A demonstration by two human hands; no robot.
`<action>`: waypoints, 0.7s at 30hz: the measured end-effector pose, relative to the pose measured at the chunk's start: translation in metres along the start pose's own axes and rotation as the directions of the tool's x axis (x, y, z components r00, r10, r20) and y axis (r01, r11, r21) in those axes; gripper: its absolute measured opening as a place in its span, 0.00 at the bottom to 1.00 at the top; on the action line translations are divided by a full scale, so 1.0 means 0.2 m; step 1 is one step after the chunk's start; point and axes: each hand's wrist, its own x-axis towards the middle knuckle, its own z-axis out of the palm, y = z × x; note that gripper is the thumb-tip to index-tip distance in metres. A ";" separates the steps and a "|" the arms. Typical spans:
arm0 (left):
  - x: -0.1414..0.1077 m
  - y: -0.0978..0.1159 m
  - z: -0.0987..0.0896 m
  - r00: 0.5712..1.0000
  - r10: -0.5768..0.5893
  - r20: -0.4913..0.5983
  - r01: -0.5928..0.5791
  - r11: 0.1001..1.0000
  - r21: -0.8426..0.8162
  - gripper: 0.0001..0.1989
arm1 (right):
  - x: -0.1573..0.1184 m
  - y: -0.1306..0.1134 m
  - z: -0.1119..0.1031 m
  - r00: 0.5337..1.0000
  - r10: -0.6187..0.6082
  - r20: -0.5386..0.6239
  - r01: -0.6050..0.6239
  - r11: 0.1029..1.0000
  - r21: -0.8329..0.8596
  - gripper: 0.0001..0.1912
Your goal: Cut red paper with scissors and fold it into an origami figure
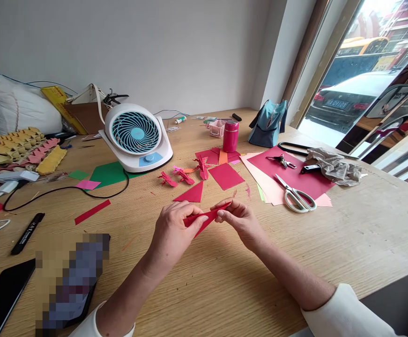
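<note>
In the head view, the left hand [177, 222] and the right hand [242, 220] are working close together just below the middle of the frame, both pinching one folded piece of red paper [210, 217] between them. The left forearm is rising from the bottom edge, left of centre, and slanting up to the right; its wrist is bending slightly, with the back of the hand facing up and the thumb pressing along the near side of the paper. The right forearm is reaching in from the lower right (its white sleeve [344, 311] is ending below the elbow) and slanting up to the left, the thumb and fingertips gripping the paper's right end.

Just above the hands, a red triangle [191, 193] and a red square [226, 176] are lying on the table [204, 290], with small red paper figures [184, 177] sitting just beyond the triangle. Scissors [299, 200] are resting partly on paper sheets [277, 171], right of centre, while a fan [135, 133] is standing at upper left.
</note>
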 end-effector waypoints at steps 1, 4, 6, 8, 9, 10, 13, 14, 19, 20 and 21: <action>0.00 0.00 0.00 1.000 -0.004 0.011 0.004 1.000 -0.011 0.05 | 0.00 0.00 0.00 1.000 0.000 -0.001 0.000 1.000 -0.006 0.12; -0.01 0.00 0.01 1.000 -0.017 0.022 0.018 0.999 -0.035 0.05 | 0.00 0.00 0.00 1.000 -0.001 -0.006 0.001 1.000 -0.016 0.12; -0.01 0.00 0.01 0.999 -0.028 0.024 0.029 0.998 -0.048 0.05 | 0.00 -0.01 0.00 1.000 0.005 -0.005 -0.005 1.000 -0.021 0.12; -0.01 0.00 0.01 0.999 -0.036 0.031 0.038 0.998 -0.057 0.05 | 0.00 -0.01 0.00 1.000 0.016 -0.007 -0.016 0.999 -0.034 0.12; -0.01 0.00 0.01 0.999 -0.040 0.035 0.042 0.997 -0.061 0.05 | 0.00 -0.01 0.00 1.000 0.022 -0.012 -0.022 0.999 -0.044 0.13; -0.01 0.00 0.01 0.998 -0.042 0.037 0.044 0.997 -0.064 0.05 | 0.00 -0.01 0.00 0.999 0.026 -0.019 -0.027 0.998 -0.056 0.13; -0.01 0.00 0.01 0.998 -0.049 0.042 0.052 0.996 -0.075 0.05 | 0.00 -0.01 -0.01 0.999 0.031 -0.035 -0.034 0.996 -0.081 0.14; -0.01 0.00 0.01 0.998 -0.053 0.044 0.056 0.995 -0.079 0.05 | 0.00 -0.01 -0.01 0.999 0.031 -0.037 -0.034 0.996 -0.084 0.14; -0.01 -0.01 0.01 0.994 -0.081 0.070 0.089 0.990 -0.114 0.05 | 0.00 0.00 -0.01 0.998 0.042 -0.045 -0.045 0.996 -0.073 0.16; -0.01 -0.01 0.01 0.994 -0.085 0.074 0.093 0.988 -0.121 0.05 | 0.00 0.01 -0.01 0.998 0.044 -0.049 -0.048 0.997 -0.069 0.16; -0.01 -0.01 0.01 0.993 -0.086 0.077 0.096 0.987 -0.129 0.05 | 0.00 0.01 -0.01 0.998 0.047 -0.052 -0.050 0.997 -0.065 0.16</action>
